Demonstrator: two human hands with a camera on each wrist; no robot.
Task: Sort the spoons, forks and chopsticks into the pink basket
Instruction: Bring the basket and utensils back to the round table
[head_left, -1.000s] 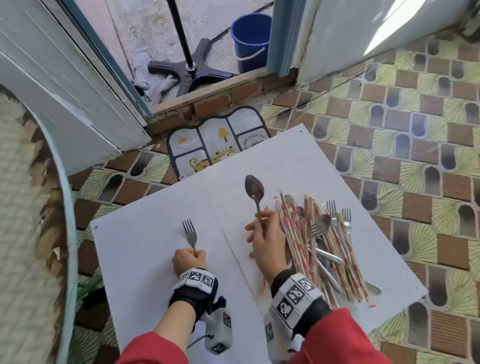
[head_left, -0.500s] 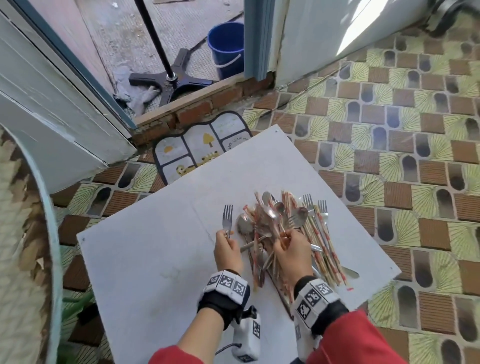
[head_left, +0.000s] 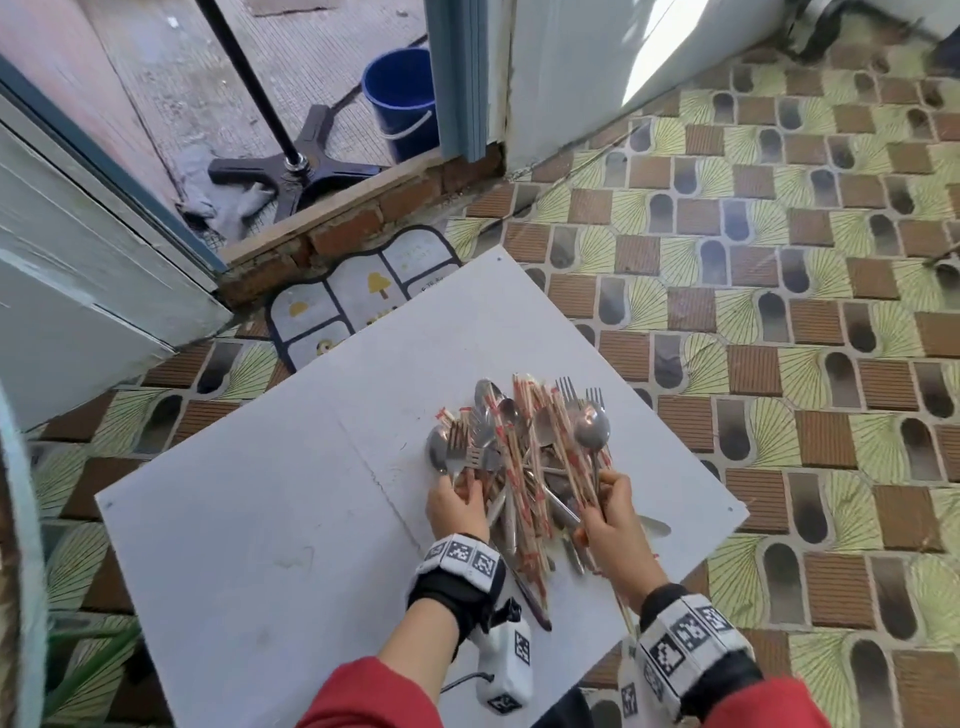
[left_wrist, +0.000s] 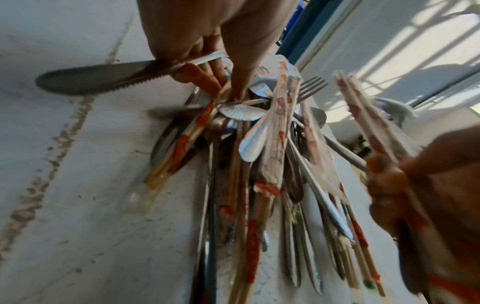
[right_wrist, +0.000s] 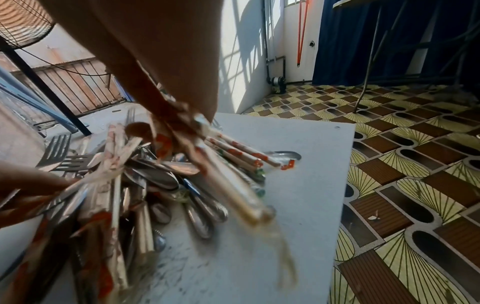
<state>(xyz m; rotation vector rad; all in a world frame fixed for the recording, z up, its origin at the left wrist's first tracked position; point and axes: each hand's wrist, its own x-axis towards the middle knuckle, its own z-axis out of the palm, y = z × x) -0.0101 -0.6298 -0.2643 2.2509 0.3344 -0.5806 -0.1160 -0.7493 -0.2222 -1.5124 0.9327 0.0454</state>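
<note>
A heap of cutlery lies on the white board: steel spoons, forks and red-printed wrapped chopsticks, fanned out away from me. My left hand is at the heap's left side and grips a fork with its tines up. In the left wrist view a flat toothed steel piece sticks out under the left hand's fingers. My right hand at the heap's right side grips wrapped chopsticks. A spoon rises just above it. No pink basket is in view.
The board rests on patterned brown and yellow floor tiles. A small printed mat lies past its far corner, by a brick doorstep. Outside the door stand a blue bucket and a black stand base.
My left hand has carried the fork from the bare left of the board into the heap. My right hand has moved to the heap's right side and now grips chopsticks. The heap looks bunched together.
</note>
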